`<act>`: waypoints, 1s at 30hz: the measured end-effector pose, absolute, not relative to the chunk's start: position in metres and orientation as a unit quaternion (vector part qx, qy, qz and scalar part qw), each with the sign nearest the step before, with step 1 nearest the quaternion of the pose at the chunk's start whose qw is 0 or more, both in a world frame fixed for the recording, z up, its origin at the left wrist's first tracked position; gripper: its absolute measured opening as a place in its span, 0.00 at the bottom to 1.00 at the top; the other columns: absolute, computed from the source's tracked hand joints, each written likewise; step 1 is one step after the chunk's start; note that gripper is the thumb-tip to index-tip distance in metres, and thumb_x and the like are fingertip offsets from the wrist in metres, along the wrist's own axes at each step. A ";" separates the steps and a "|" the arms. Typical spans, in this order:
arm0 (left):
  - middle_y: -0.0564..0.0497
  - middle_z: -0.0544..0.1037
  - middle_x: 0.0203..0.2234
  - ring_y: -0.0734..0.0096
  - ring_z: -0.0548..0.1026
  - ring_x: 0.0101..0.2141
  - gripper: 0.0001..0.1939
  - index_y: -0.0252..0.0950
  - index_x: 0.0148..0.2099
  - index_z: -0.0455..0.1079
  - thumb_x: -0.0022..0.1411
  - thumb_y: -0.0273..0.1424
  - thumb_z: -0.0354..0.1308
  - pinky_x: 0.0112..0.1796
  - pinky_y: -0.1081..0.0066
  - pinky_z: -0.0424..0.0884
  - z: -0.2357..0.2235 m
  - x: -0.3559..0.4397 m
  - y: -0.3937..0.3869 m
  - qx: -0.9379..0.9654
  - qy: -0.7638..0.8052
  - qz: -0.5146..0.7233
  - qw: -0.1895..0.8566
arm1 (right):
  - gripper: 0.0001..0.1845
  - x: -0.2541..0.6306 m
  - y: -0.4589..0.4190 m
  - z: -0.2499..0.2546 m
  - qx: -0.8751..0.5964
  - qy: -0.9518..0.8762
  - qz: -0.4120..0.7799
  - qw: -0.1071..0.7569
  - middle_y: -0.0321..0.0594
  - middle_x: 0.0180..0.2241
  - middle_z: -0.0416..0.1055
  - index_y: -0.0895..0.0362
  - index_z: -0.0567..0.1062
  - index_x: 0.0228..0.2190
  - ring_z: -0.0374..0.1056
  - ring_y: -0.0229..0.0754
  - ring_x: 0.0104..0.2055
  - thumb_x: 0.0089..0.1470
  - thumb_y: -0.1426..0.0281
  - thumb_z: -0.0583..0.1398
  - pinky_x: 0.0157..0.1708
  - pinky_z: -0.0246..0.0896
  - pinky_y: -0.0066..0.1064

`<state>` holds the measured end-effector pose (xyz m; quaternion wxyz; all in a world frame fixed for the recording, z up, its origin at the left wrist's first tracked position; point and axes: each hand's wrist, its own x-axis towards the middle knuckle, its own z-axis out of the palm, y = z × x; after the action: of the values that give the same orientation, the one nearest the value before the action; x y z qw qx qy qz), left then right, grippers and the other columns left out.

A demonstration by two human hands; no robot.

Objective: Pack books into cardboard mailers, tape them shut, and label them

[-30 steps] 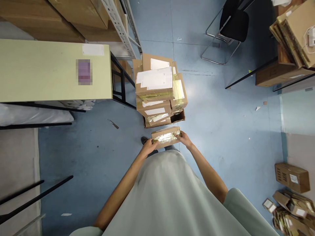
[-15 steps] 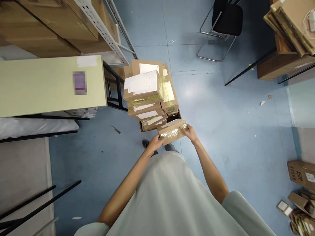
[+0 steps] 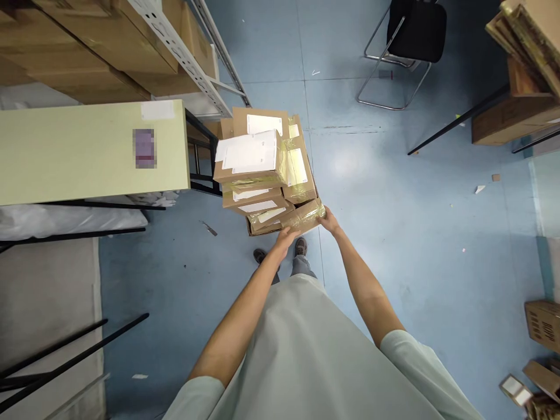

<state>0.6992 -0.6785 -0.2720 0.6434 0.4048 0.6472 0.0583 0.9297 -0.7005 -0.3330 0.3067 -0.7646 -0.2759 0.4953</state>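
A small taped cardboard box (image 3: 305, 217) lies at the near right corner of a larger open carton (image 3: 255, 231). At its near left end my left hand (image 3: 286, 238) grips it, while my right hand (image 3: 329, 220) has hold of its right end. Several other taped boxes fill the carton and rise above its rim. On top sits a box with white labels (image 3: 249, 153), and behind it to the right stands a labelled box (image 3: 298, 169). The fingertips of both hands are partly hidden against the small box.
Left of the carton stands a pale yellow tabletop (image 3: 87, 153) on black legs. A white metal rack (image 3: 184, 55) with large boxes is behind it. A black folding chair (image 3: 417, 32) stands far right on the blue floor (image 3: 371, 233). More cartons (image 3: 542, 324) lie at the right edge.
Both hands have moved forward, away from my body, with the small box. It has tipped over and now sits in the carton's near right corner, covering the dark gap there.
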 end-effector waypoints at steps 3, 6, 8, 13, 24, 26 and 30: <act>0.42 0.85 0.51 0.54 0.80 0.55 0.26 0.37 0.58 0.79 0.60 0.41 0.69 0.56 0.60 0.74 -0.279 0.704 -0.684 0.409 0.670 0.067 0.616 | 0.38 0.924 -0.700 -0.339 -0.783 -0.273 0.485 0.279 0.47 0.58 0.80 0.55 0.72 0.64 0.73 0.56 0.60 0.51 0.66 0.68 0.64 0.67 0.46; 0.42 0.84 0.54 0.51 0.79 0.58 0.25 0.38 0.59 0.78 0.61 0.39 0.68 0.58 0.59 0.74 -0.282 0.702 -0.687 0.407 0.701 0.070 0.582 | 0.38 0.927 -0.702 -0.341 -0.801 -0.268 0.468 0.260 0.54 0.61 0.77 0.58 0.73 0.63 0.71 0.59 0.65 0.51 0.62 0.68 0.66 0.64 0.48; 0.41 0.82 0.57 0.50 0.77 0.60 0.24 0.37 0.60 0.77 0.62 0.36 0.67 0.58 0.58 0.73 -0.281 0.699 -0.686 0.403 0.718 0.069 0.564 | 0.41 0.931 -0.706 -0.340 -0.806 -0.264 0.458 0.266 0.58 0.64 0.74 0.60 0.72 0.63 0.69 0.61 0.67 0.52 0.58 0.69 0.67 0.64 0.49; 0.40 0.84 0.54 0.47 0.79 0.58 0.22 0.36 0.57 0.77 0.61 0.34 0.67 0.56 0.57 0.75 -0.275 0.689 -0.678 0.394 0.729 0.059 0.557 | 0.40 0.932 -0.717 -0.334 -0.809 -0.264 0.453 0.265 0.60 0.64 0.74 0.61 0.74 0.62 0.68 0.62 0.68 0.53 0.54 0.69 0.67 0.63 0.50; 0.37 0.78 0.64 0.51 0.75 0.64 0.20 0.35 0.58 0.76 0.65 0.32 0.64 0.60 0.62 0.72 -0.239 0.657 -0.672 0.376 0.697 0.105 0.601 | 0.34 0.907 -0.722 -0.287 -0.805 -0.368 0.374 0.278 0.60 0.66 0.71 0.62 0.72 0.63 0.63 0.61 0.71 0.62 0.57 0.61 0.72 0.55 0.52; 0.39 0.79 0.62 0.53 0.76 0.62 0.19 0.36 0.56 0.78 0.65 0.34 0.64 0.59 0.62 0.73 -0.226 0.642 -0.673 0.374 0.681 0.125 0.617 | 0.32 0.895 -0.726 -0.269 -0.801 -0.403 0.340 0.285 0.61 0.65 0.72 0.63 0.73 0.63 0.64 0.61 0.70 0.64 0.57 0.59 0.72 0.55 0.52; 0.40 0.83 0.57 0.49 0.76 0.61 0.21 0.38 0.50 0.81 0.58 0.45 0.70 0.61 0.58 0.70 -0.200 0.600 -0.676 0.353 0.637 0.196 0.657 | 0.30 0.858 -0.728 -0.230 -0.782 -0.448 0.302 0.312 0.60 0.61 0.76 0.61 0.75 0.60 0.69 0.61 0.66 0.66 0.56 0.57 0.70 0.59 0.54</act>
<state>0.6003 -0.6756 -0.1995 0.6567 0.3533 0.6366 0.1965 0.8578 -0.7281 -0.2302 0.3119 -0.7816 -0.4478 0.3021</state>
